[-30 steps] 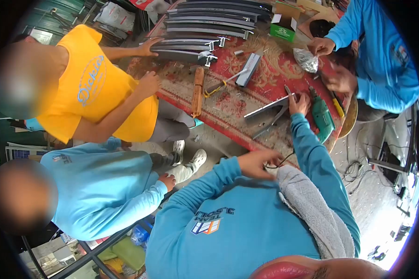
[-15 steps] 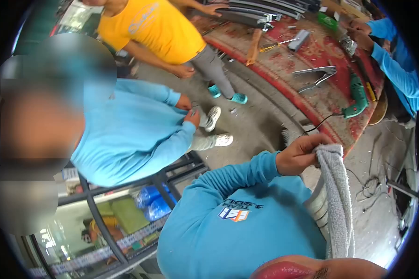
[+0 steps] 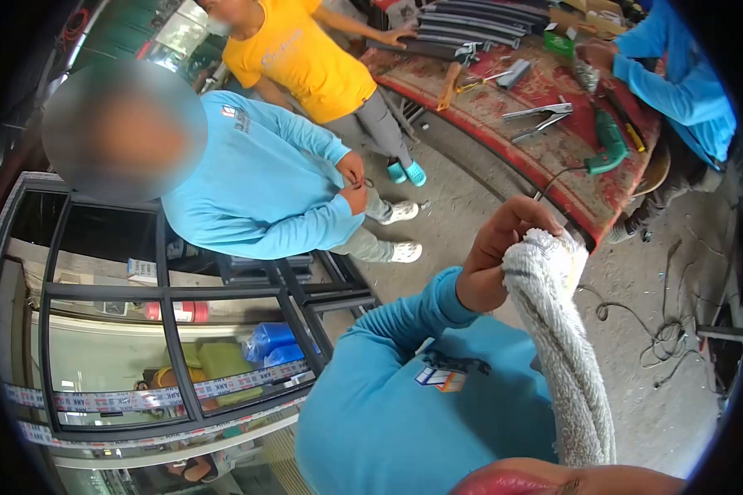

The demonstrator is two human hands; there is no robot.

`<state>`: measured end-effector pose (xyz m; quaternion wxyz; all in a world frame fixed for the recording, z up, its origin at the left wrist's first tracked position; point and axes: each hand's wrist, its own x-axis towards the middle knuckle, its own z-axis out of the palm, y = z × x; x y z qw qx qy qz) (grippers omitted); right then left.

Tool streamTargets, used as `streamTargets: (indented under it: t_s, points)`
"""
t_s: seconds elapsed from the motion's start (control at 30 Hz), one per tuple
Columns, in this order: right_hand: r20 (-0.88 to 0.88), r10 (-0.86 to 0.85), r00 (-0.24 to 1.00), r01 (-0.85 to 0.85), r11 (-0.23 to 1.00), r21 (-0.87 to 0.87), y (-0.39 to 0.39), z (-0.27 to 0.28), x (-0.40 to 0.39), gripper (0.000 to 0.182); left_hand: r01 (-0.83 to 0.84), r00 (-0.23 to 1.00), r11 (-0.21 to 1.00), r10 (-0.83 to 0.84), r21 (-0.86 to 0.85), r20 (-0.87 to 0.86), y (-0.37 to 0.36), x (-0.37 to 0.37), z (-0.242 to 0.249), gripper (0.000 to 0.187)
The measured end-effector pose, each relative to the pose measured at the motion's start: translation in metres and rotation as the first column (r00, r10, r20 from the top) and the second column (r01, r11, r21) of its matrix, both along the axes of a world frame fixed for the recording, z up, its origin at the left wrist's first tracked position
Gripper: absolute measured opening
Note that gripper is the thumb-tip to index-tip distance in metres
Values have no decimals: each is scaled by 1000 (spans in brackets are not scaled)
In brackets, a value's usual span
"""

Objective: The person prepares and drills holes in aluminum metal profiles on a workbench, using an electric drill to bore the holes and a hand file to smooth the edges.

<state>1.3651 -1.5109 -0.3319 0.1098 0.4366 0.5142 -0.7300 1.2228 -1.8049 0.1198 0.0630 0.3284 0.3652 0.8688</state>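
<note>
My left hand [image 3: 497,247] comes up past the blue sleeve and is closed on the upper end of a pale grey terry towel [image 3: 561,363]. The fingers grip its bunched top, and a lighter patch shows beside the fingertips. From there the towel hangs as a long folded strip in front of my blue shirt [image 3: 421,412], down to the bottom of the view by my chin. My right hand is not in view.
A worktable with worn red covering [image 3: 504,136] holds a green power drill [image 3: 609,148], locking pliers [image 3: 541,120] and dark strips [image 3: 470,25]. Nearby are a person in blue [image 3: 264,181], one in yellow [image 3: 305,58] and another seated. Black frames [image 3: 165,293] and cords [image 3: 669,338] lie around.
My left hand has moved up and a little left with the towel's end, which is now more bunched. The whole view has shifted, showing more of the frames on the left.
</note>
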Motion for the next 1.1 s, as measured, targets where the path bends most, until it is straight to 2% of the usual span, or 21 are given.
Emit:
streamTargets:
  t_s: [0.07, 0.1, 0.2, 0.4, 0.47, 0.53, 0.6, 0.67, 0.77, 0.87, 0.97, 1.07, 1.1]
  points:
    - [-8, 30, 1000, -30, 999, -35, 17, -12, 12, 17, -36, 999, 999, 35, 28, 25, 41, 28, 0, 29]
    - [-7, 51, 999, -51, 998, -47, 28, -16, 22, 17, -50, 998, 993, 54, 104, -32, 66, 39, -3, 33]
    - [-16, 97, 995, -98, 993, -65, 64, -27, 55, 17, -142, 976, 981, 161, 135, -147, 135, 80, -3, 48]
    - [-8, 126, 992, -126, 986, -111, 133, -38, 110, 17, -194, 955, 960, 232, 201, -184, 232, 161, 11, 65]
    - [6, 128, 992, -127, 985, -119, 154, -42, 126, 17, -260, 949, 894, 307, 365, -76, 258, 185, 17, 76]
    - [21, 129, 991, -125, 984, -126, 176, -47, 139, 17, -303, 923, 839, 377, 452, -81, 279, 203, 31, 70]
    - [43, 120, 992, -113, 985, -134, 196, -55, 152, 16, -214, 921, 852, 338, 478, -192, 290, 218, 44, 67]
    - [65, 107, 992, -96, 985, -142, 215, -63, 161, 16, -58, 911, 896, 228, 439, -345, 296, 230, 51, 65]
    - [105, 89, 991, -72, 986, -150, 249, -78, 176, 16, 168, 842, 936, 27, 310, -539, 315, 240, 58, 62]
    - [132, 53, 990, -32, 987, -158, 289, -95, 194, 16, 344, 732, 925, -156, 163, -663, 342, 244, 63, 59]
    - [155, -18, 988, 43, 987, -157, 333, -117, 232, 16, 531, 656, 839, -320, 116, -684, 383, 237, 62, 56]
    - [139, -87, 986, 109, 981, -157, 381, -140, 284, 16, 739, 558, 656, -473, 150, -682, 447, 218, 56, 53]
    - [66, -67, 996, 79, 977, -200, 405, -204, 314, 16, 794, 520, 586, -516, 163, -680, 475, 211, 59, 52]
